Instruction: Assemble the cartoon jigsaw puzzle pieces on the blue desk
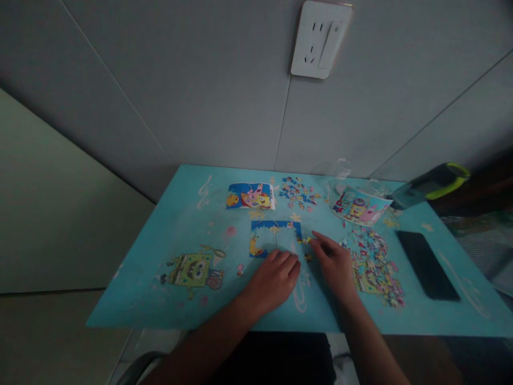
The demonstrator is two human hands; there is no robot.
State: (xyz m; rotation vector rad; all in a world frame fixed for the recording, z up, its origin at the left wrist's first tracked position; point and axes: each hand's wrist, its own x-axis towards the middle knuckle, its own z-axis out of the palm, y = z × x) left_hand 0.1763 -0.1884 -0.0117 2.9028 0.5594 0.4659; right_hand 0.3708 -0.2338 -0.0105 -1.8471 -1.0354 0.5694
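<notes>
A partly built jigsaw frame [276, 231] with a blue border lies mid-table, its centre bare. My left hand [274, 278] rests palm down just below it, fingers curled onto the frame's lower edge. To the right, my right hand [334, 262] pinches a small puzzle piece [307, 241] at the frame's right side. A heap of loose pieces [374, 264] spreads right of that hand. A smaller scatter of pieces [298, 192] sits further back.
The turquoise cartoon-printed table [160, 240] stands against a grey wall with an outlet [320, 40]. A reference picture [250, 196] lies at the back, a printed puzzle bag [360, 207] right of it. A black phone [427, 264] and a green-trimmed dark case [435, 184] sit at right.
</notes>
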